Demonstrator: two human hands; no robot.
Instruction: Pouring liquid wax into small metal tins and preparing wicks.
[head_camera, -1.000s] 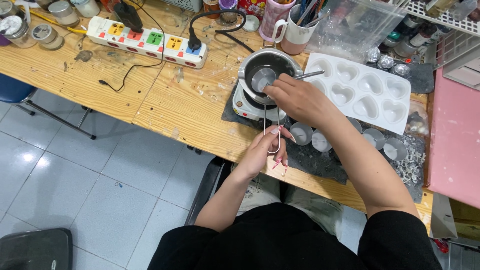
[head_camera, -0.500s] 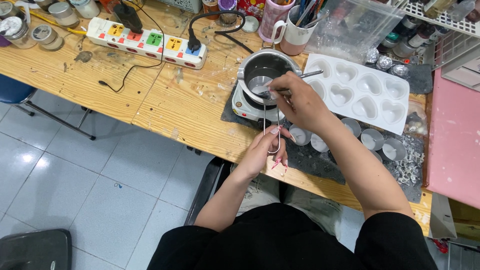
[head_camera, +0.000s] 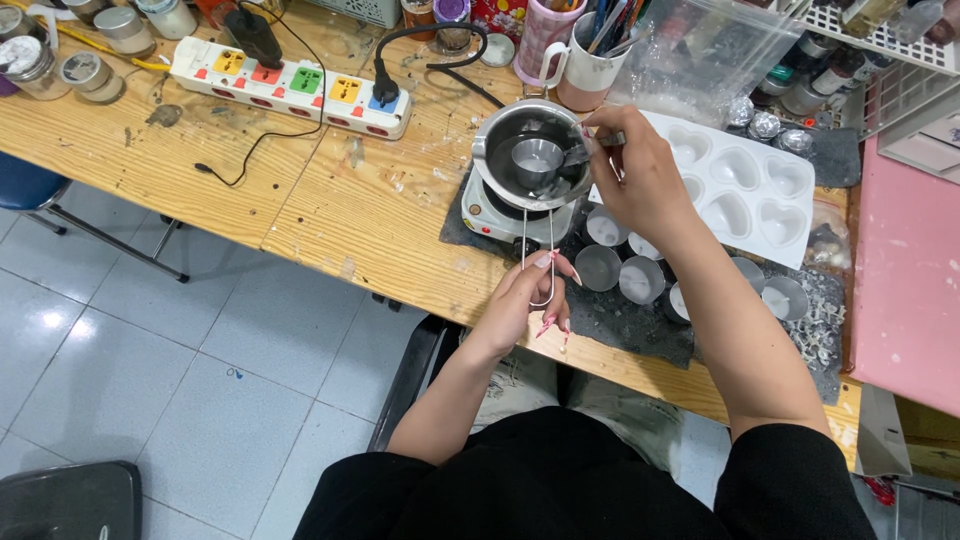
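Wire handle (head_camera: 538, 255) runs from pot (head_camera: 530, 155) toward left hand (head_camera: 525, 295).

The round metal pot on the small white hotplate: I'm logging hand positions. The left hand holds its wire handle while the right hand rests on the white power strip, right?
Not quite. The head view shows the right hand at the rim of the round metal pot, not on the power strip. The left hand does hold the wire handle.

A long wooden worktable (head_camera: 200, 180) stands on a pale grey tiled floor (head_camera: 150, 380) that shines with glare, a blue chair seat (head_camera: 20, 185) tucked beneath its edge.
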